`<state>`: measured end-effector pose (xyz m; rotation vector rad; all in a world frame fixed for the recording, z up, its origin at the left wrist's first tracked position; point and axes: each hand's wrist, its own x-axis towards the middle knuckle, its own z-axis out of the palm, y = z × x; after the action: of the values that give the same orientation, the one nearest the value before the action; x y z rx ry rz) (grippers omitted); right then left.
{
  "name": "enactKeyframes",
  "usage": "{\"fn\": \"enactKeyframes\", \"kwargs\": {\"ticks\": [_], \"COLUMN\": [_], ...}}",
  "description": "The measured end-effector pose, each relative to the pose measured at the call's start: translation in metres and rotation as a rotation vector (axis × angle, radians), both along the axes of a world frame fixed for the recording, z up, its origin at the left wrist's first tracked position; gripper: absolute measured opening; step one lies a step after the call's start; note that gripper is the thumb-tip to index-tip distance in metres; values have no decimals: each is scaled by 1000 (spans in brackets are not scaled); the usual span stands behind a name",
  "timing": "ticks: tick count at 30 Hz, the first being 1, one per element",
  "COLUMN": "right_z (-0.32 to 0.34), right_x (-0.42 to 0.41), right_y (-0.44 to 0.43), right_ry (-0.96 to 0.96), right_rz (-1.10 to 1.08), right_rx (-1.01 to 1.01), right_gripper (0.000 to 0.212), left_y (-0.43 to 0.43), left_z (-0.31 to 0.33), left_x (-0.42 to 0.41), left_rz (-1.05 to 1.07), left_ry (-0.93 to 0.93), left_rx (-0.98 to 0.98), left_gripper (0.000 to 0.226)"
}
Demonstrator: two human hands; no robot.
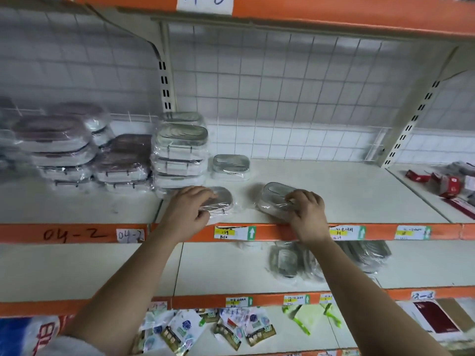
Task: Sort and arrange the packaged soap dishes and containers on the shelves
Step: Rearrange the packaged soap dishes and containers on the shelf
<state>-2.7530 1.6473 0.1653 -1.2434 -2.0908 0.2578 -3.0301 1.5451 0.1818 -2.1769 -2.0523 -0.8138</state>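
Curling right hand (pixel 307 214) fingers (pixel 295 197) cover the soap dish (pixel 275 197) from above.

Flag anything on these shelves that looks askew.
The grey soap dish under the right hand sits tilted by the shelf edge, unlike the neat stack. On the shelf below, wrapped dishes lie in a loose heap.

Bare left forearm (pixel 133 273) and right forearm (pixel 359 286), pale fleecy sleeve (pixel 74 346) at left elbow
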Motion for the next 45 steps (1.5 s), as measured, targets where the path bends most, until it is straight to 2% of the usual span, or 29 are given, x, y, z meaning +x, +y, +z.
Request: {"fn": "enactKeyframes", "kwargs": {"ticks": [3,7,13,20,25,30,34,39,42,45], "right_z": [0,-2,-1,-7,-12,-12,-11,-15,-12,-11], "right_x": [-12,-22,-28,-66,-81,-91,-99,-101,-99,-97], "right_y": [11,24,37,51,58,59,56,47,45,38], "right_ry": [5,19,119,71,87,74,47,68,91,126], "right_rz": [-21,-65,15,83,176,214,186,209,263,227], "right_rx": [-61,-147,-239,-106,-73,-41,-46,-84,-98,-5], "right_gripper": [22,35,35,27,23,24,26,32,30,26], "left_y": [3,8,8,-2,-10,-19,-21,-23,-29,-39], "left_z": [-4,-15,-20,-21,-18,-15,-6,1,0,-4], "left_x": [-9,-14,-25,-31,-32,-41,-41,-41,-37,-31], "left_rz": [-45,-21,-84,-98,-47,54,46,102,115,125], "left_ry": [45,107,38,49,-39,-90,-118,-151,-163,-137], "left_rx": [27,102,121,129,104,2,-12,-97,-66,5], "left_gripper": [50,52,54,59,44,38,36,50,59,65]}}
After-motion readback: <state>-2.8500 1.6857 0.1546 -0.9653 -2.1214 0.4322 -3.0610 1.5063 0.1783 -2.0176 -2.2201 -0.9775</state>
